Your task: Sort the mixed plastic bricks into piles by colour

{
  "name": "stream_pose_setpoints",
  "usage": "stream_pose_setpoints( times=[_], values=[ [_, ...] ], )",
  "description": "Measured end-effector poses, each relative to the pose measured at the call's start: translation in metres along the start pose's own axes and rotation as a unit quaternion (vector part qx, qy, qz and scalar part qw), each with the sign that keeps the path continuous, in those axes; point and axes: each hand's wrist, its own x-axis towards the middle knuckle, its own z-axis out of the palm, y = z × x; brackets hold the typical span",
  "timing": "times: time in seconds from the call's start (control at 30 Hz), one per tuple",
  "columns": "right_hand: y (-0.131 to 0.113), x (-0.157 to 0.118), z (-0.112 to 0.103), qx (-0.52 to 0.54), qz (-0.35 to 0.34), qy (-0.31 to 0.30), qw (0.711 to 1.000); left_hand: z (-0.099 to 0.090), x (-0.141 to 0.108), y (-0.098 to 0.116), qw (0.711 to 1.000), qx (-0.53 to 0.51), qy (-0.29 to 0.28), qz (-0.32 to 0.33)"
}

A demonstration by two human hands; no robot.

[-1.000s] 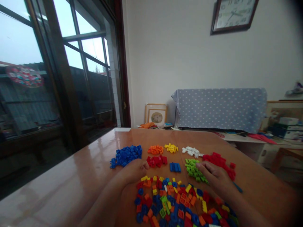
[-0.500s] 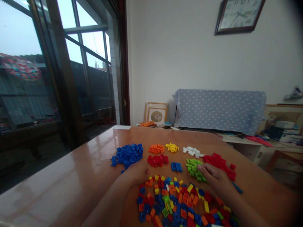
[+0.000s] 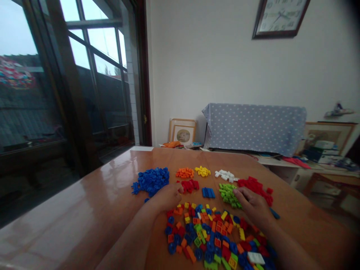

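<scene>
My left hand [image 3: 168, 197] is at the near-left edge of a small red brick pile [image 3: 191, 185], its fingers curled; whatever they hold is hidden. At the right side of the light green brick pile [image 3: 229, 195], my right hand [image 3: 251, 202] has thumb and fingers pressed together, and I cannot make out anything between them. Below both hands spreads a mixed heap of plastic building bricks [image 3: 218, 227] in red, orange, yellow, green and blue. A few blue pieces [image 3: 208, 192] lie in a row between the hands.
Farther back sit a blue pile [image 3: 154, 181], an orange pile [image 3: 185, 173], a yellow pile [image 3: 203, 171] and a white pile [image 3: 225, 175]. A larger red pile [image 3: 255, 188] lies beyond my right hand. The glossy table [image 3: 92, 210] borders a glass door on the left.
My left hand has moved right and slightly up, from beside the blue pile to the small red pile. My right hand stays by the green pile. The view has shifted a little.
</scene>
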Motion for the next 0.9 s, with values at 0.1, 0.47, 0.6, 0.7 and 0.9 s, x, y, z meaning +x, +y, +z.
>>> stream_pose_setpoints(
  times=[0.1,0.47,0.6,0.7,0.9],
  values=[
    [-0.002,-0.001,0.001,-0.014,-0.012,0.012,1.000,0.003,0.004,-0.006,0.999,-0.003,0.006,0.031],
    [-0.028,0.002,0.000,-0.034,-0.027,0.022,0.999,0.009,0.008,-0.015,0.992,-0.119,-0.010,0.028],
    [-0.045,0.008,0.000,-0.050,-0.042,-0.050,0.997,0.013,0.009,-0.011,0.984,-0.177,-0.007,0.023],
    [-0.067,0.011,0.006,-0.055,-0.052,-0.115,0.990,0.015,0.009,-0.006,0.977,-0.211,-0.009,0.037],
    [-0.116,0.011,0.038,-0.066,-0.135,-0.166,0.974,0.020,0.011,-0.003,0.963,-0.266,-0.031,0.036]
  ],
)
